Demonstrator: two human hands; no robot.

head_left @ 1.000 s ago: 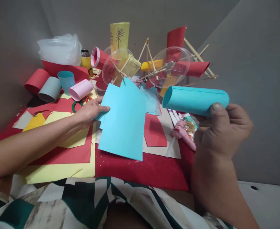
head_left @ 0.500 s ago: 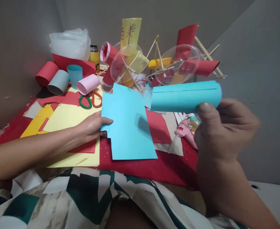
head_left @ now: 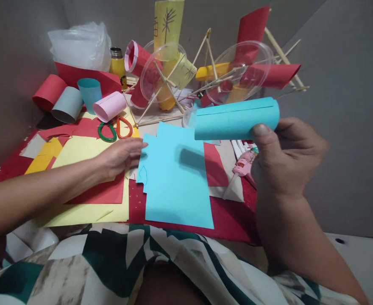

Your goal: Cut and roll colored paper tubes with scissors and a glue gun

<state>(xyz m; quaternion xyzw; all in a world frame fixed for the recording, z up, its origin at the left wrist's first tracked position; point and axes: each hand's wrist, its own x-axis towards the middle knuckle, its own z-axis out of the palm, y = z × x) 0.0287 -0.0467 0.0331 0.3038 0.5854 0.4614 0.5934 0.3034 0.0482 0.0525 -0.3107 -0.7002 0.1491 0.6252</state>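
A light blue paper tube, with a seam running along its top, is held up at its right end by my right hand; the thumb presses on the near side. Below it a blue sheet of paper with notched edges lies at the middle of the table, and the tube's shadow falls on it. At the sheet's upper left edge is my left hand, fingers stretched out and not closed on the paper. A small drawn outline shows on the sheet's left tab.
Scissors with green and orange handles lie left of centre. Behind stand wheel-like models of sticks, clear plastic lids and paper tubes. A pink glue gun is at right. Several paper tubes and yellow sheets are at left.
My left hand has let go of the blue sheet, which now lies lower on the table. My right hand has moved the paper tube slightly left and up.
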